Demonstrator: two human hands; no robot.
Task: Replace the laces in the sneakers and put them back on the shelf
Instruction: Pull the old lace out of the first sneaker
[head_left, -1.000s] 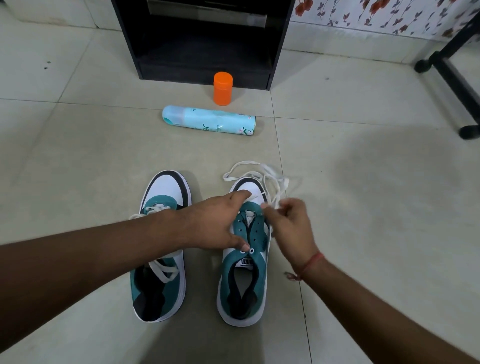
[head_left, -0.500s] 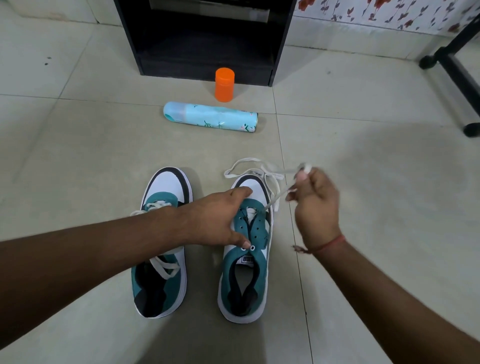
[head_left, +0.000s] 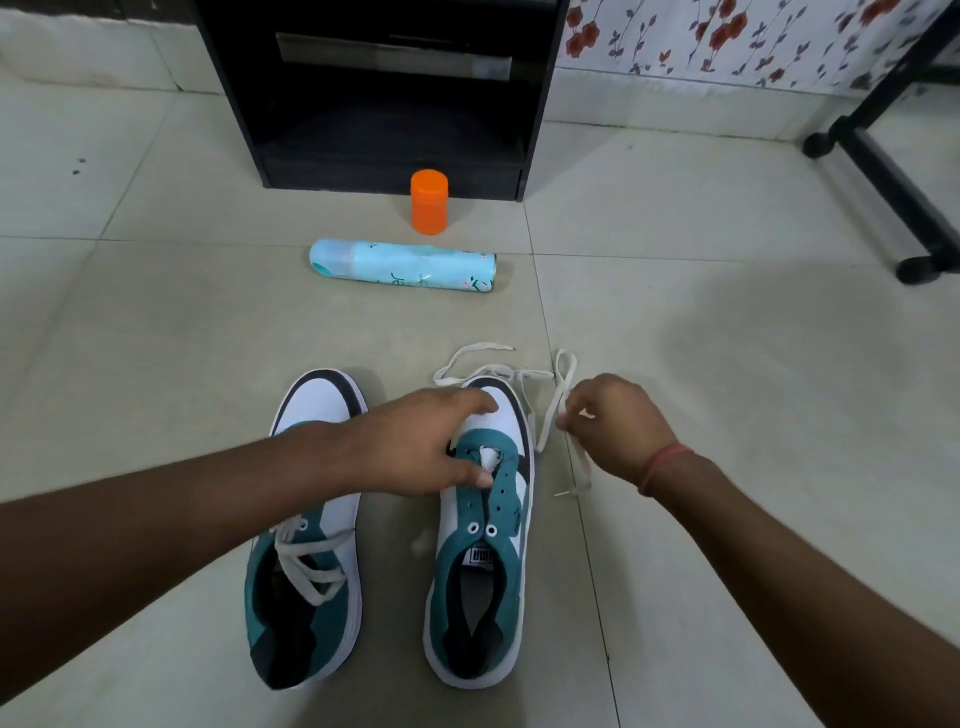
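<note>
floor (head_left: 727, 415): you see glazed tile, smooth, low sheen
sneakers (head_left: 480, 545): matt teal cloth, smooth white toe panels
lace (head_left: 545, 410): flat white woven cloth
spray can (head_left: 405, 265): glossy printed surface
cap (head_left: 429, 201): your orange plastic, smooth
shelf (head_left: 384, 104): matt black board

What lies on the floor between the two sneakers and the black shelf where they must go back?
Two things: a light blue spray can lying on its side, and an orange cap standing just before the black shelf. Both lie ahead of the sneakers.
</note>
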